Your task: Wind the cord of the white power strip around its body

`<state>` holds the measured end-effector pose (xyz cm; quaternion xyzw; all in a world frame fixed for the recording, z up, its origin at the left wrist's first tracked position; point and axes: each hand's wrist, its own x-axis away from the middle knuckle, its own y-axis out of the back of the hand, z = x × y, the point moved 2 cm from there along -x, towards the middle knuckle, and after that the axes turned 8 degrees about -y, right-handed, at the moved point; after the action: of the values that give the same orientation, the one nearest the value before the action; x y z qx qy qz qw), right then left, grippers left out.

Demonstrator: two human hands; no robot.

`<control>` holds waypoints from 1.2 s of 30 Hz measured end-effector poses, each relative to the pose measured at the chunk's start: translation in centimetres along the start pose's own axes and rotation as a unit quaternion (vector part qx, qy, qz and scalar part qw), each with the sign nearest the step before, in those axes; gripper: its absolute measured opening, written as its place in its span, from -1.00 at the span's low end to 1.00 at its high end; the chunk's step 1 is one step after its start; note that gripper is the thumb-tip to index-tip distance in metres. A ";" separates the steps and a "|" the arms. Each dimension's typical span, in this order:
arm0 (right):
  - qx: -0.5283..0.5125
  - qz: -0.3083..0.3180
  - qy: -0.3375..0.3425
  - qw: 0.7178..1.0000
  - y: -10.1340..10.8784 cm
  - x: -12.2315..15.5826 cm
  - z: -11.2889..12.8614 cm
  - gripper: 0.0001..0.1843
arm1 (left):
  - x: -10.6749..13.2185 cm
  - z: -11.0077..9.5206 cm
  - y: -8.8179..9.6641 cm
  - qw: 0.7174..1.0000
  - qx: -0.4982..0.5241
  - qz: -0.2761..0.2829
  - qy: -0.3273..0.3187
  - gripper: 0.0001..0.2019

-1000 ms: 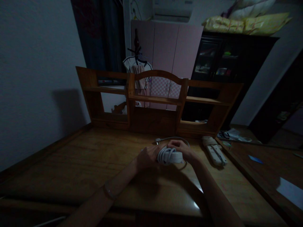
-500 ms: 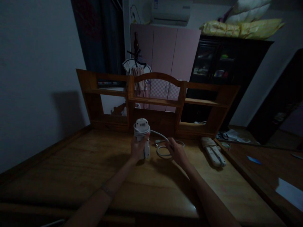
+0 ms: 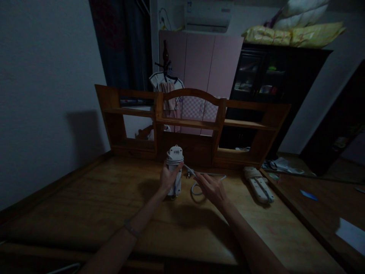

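A second ago both hands were clasped low on the desk around the wound-up bundle. Since then the left hand [image 3: 170, 179] has stood the white power strip [image 3: 174, 159] on end, and it stays closed around the strip's lower half. The right hand [image 3: 212, 188] has come away from the strip and lies with its fingers stretched out along the white cord [image 3: 196, 189]. It is too dark to tell whether they pinch the cord. The loop on the desk looks smaller than it did half a second ago.

A second power strip [image 3: 258, 183] lies flat to the right, well apart from both hands. A wooden shelf unit [image 3: 188, 122] stands at the back of the wooden desk [image 3: 85, 198], just behind the upright strip.

The held strip is pale, with several turns of cord around its upper part and a small label on its top end. The cord's plug [image 3: 188, 175] rests on the desk just beside the strip.
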<state>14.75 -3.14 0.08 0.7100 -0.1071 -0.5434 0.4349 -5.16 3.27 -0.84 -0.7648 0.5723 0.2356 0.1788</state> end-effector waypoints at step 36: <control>-0.045 -0.107 0.082 0.990 1.7 0.3 2.6 -0.91 | 2.1 -2.9 -1.6 0.935 -0.086 0.317 -0.136 -0.41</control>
<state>13.21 -5.64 1.05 0.7396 0.0303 -0.5309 0.4125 -2.66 0.50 0.40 -0.5166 0.7330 0.4300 0.1048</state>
